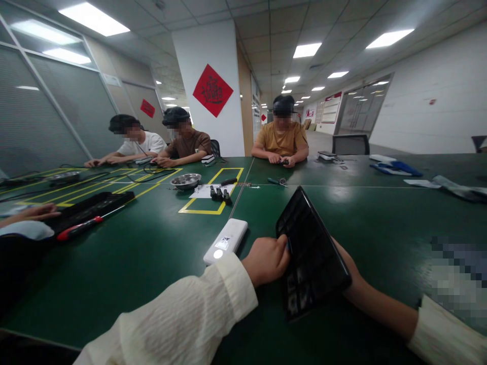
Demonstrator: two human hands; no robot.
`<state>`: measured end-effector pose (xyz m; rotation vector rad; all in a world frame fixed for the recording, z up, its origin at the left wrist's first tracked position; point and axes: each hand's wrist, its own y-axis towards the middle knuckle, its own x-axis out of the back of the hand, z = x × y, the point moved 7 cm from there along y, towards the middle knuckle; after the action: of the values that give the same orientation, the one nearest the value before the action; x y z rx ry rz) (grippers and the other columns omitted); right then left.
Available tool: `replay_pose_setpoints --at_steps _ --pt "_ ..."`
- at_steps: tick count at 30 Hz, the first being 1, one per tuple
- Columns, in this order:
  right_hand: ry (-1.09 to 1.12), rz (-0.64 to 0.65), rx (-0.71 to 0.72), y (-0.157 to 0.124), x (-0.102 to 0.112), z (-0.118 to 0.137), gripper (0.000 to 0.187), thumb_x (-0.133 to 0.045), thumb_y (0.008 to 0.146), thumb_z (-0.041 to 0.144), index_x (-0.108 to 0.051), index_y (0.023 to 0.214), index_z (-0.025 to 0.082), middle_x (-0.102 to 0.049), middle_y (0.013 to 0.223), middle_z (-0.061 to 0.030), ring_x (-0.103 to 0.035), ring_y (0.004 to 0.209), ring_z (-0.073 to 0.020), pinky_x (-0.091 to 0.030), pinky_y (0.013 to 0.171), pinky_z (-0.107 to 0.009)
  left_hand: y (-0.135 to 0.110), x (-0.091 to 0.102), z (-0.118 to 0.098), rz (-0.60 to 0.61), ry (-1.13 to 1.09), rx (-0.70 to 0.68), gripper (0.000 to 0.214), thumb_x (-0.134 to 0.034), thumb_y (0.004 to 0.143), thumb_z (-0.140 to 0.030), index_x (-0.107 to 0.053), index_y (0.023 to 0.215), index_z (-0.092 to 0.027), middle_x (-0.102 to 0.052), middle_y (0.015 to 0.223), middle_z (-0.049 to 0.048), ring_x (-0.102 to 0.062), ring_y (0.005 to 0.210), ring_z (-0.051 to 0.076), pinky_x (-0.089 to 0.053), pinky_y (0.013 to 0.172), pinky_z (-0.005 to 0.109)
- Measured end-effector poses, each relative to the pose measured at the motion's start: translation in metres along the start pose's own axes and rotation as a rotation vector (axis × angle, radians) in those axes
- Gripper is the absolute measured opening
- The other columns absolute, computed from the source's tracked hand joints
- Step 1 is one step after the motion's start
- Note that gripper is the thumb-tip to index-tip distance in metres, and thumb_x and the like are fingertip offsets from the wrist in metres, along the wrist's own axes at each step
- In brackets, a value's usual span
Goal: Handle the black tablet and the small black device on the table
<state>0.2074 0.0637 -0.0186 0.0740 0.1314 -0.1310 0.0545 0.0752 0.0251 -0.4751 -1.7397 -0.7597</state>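
Note:
A black tablet [310,243] with a glossy face stands tilted above the green table in front of me. My right hand [348,263] supports it from behind at the right edge; most of those fingers are hidden by the tablet. Against its glossy face, my left hand [266,258] is closed, thumb and fingers pinched together. Something small and dark may be at the fingertips, but I cannot make it out. Beside my left wrist lies a white power bank [228,238] with a label and a bright round spot.
On the green table [163,258] are a metal bowl [185,181], several black cylindrical parts [220,195] on paper, pliers [277,181] and a red-handled screwdriver [81,228] by a black tray [99,205]. Another person's hand [34,215] rests at left. Several people sit across.

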Motion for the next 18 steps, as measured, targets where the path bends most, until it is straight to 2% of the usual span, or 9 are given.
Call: replay_pose_setpoints --at_steps 4,10,12,14,16,18 --pt "0.12 -0.019 -0.091 0.0 0.0 -0.006 0.045 -0.054 0.069 0.034 -0.056 0.114 0.025 -0.068 0.091 -0.0023 -0.061 0.087 -0.0242 -0.05 0.071 -0.034 -0.001 -0.001 0.005 -0.005 -0.05 0.014 0.039 -0.021 0.092 -0.035 -0.055 0.083 -0.018 -0.058 0.063 0.0067 -0.055 0.057 0.021 -0.038 0.061 0.03" --pt "0.119 -0.006 -0.025 0.003 0.001 -0.007 0.045 -0.055 0.069 0.034 -0.057 0.112 0.023 -0.067 0.095 -0.003 -0.061 0.085 -0.0241 -0.048 0.074 -0.035 0.001 -0.003 0.012 -0.009 -0.151 0.152 0.051 -0.018 0.092 -0.042 -0.056 0.068 -0.018 -0.061 0.064 0.0077 -0.059 0.063 0.021 -0.036 0.06 0.029" --pt "0.165 0.013 -0.013 0.007 0.001 -0.011 0.044 -0.057 0.068 0.036 -0.057 0.111 0.022 -0.067 0.093 -0.0031 -0.061 0.084 -0.0238 -0.048 0.075 -0.035 0.001 -0.006 0.015 -0.009 -0.164 0.217 0.051 -0.017 0.092 -0.044 -0.057 0.075 -0.018 -0.064 0.072 0.0078 -0.061 0.069 0.022 -0.037 0.06 0.028" --pt "0.203 0.011 0.004 0.011 0.001 -0.016 0.044 -0.058 0.069 0.039 -0.057 0.109 0.022 -0.067 0.091 -0.0029 -0.061 0.085 -0.0236 -0.048 0.075 -0.034 0.001 -0.009 0.019 -0.025 -0.15 0.285 0.045 -0.018 0.092 -0.045 -0.055 0.095 -0.018 -0.066 0.081 0.0073 -0.062 0.075 0.022 -0.038 0.062 0.028" --pt "0.219 -0.024 0.037 0.016 0.003 -0.018 0.042 -0.058 0.07 0.04 -0.058 0.108 0.022 -0.067 0.09 -0.0023 -0.06 0.087 -0.0229 -0.047 0.075 -0.033 0.003 -0.012 0.021 -0.03 -0.12 0.311 0.043 -0.017 0.093 -0.043 -0.046 0.112 -0.018 -0.066 0.088 0.007 -0.063 0.079 0.022 -0.04 0.067 0.029" --pt "0.226 -0.059 0.063 0.02 0.004 -0.019 0.039 -0.057 0.071 0.038 -0.059 0.106 0.021 -0.067 0.092 -0.0019 -0.06 0.089 -0.0217 -0.047 0.077 -0.031 0.005 -0.016 0.022 -0.025 -0.089 0.305 0.041 -0.016 0.094 -0.04 -0.042 0.119 -0.019 -0.067 0.091 0.0071 -0.063 0.083 0.022 -0.04 0.07 0.029"
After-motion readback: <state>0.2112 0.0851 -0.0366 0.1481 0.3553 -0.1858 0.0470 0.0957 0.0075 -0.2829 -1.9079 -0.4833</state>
